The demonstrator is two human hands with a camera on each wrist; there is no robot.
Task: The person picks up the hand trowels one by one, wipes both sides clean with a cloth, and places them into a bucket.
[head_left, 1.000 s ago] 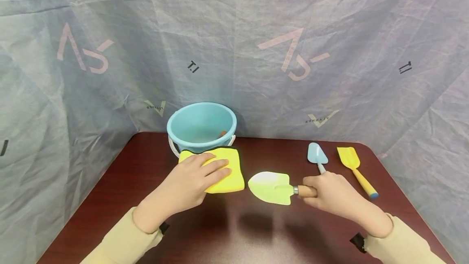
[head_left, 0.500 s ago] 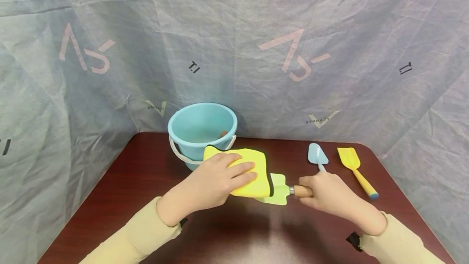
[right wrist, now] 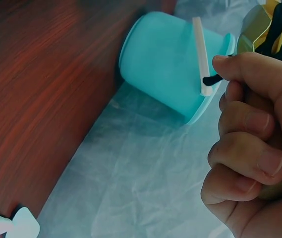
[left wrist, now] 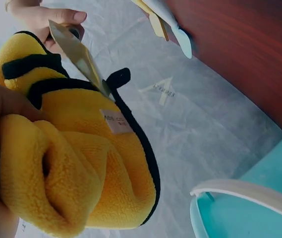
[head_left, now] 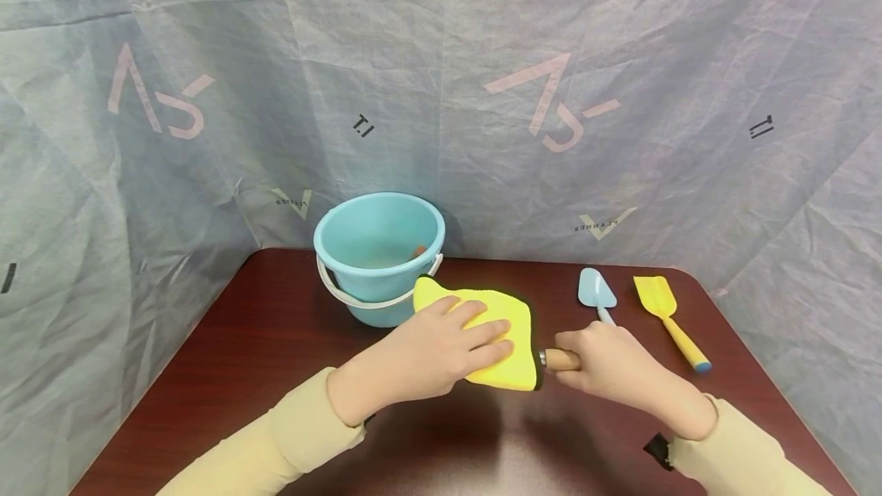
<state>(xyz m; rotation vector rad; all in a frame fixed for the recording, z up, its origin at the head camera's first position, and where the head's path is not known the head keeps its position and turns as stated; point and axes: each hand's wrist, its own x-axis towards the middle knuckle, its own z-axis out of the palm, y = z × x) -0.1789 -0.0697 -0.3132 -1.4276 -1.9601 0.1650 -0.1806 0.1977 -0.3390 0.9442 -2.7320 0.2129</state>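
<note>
My left hand (head_left: 441, 347) holds a yellow cloth (head_left: 524, 327) with a dark border, fingers spread over its top. The cloth lies over the blade of a garden trowel, hiding it in the head view. From the left wrist view, the trowel blade (left wrist: 76, 52) shows against the cloth's underside, and a fold of cloth bunches beside the hand. My right hand (head_left: 613, 358) grips the trowel's wooden handle (head_left: 562, 360), its fingers curled round it in the right wrist view. Both hands are above the table.
A light blue bucket (head_left: 382, 285) with a white handle stands behind the left hand, a small brownish thing (head_left: 417, 252) inside. A pale blue shovel (head_left: 596, 291), partly behind the right hand, and a yellow shovel (head_left: 658, 298) lie at the right. Grey sheeting (head_left: 441, 98) hangs behind the table.
My left hand has carried the cloth rightward from in front of the bucket until it covers the trowel's blade. The right hand, still gripping the trowel, has shifted slightly left.
</note>
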